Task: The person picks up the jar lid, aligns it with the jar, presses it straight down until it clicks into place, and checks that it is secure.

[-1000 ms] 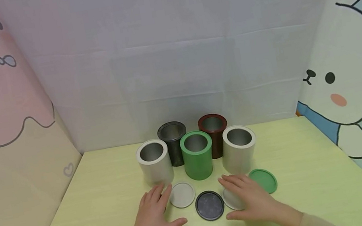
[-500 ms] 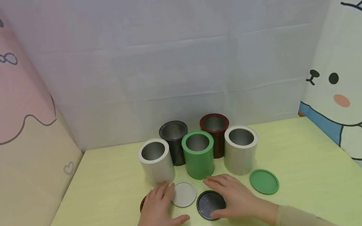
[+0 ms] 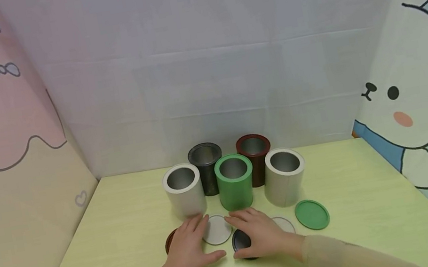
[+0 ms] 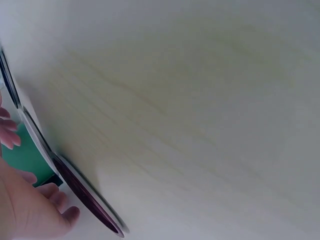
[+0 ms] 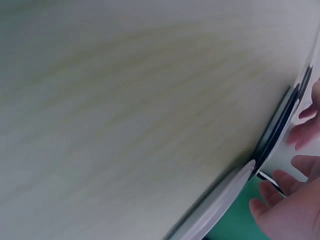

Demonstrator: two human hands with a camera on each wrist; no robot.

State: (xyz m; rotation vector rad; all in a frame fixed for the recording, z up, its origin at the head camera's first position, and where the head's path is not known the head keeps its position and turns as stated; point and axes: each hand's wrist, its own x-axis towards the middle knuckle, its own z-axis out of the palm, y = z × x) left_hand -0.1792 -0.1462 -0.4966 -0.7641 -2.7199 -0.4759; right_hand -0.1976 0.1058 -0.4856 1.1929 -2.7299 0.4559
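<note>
In the head view my left hand (image 3: 188,251), fingers loosely spread, hovers over a brown lid (image 3: 169,242) and reaches the edge of a white lid (image 3: 217,230). My right hand (image 3: 261,236) is spread over a dark grey lid (image 3: 240,240), hiding its right part; contact cannot be told. Behind that hand a second white lid (image 3: 285,224) is partly covered. A green lid (image 3: 312,215) lies uncovered farther right. Neither hand holds anything. The left wrist view has the brown lid (image 4: 86,197) seen edge-on beside the left fingers.
Five is avoided: several open-topped cans stand behind the lids, with a white can (image 3: 185,195), a green can (image 3: 236,191) and another white can (image 3: 284,183) in front. A dark grey can (image 3: 208,177) and a dark red can (image 3: 256,169) stand behind them, near the white backdrop (image 3: 205,82).
My right hand has moved left from the right white lid to the dark grey lid. My left hand has shifted slightly right, and more of the brown lid shows.
</note>
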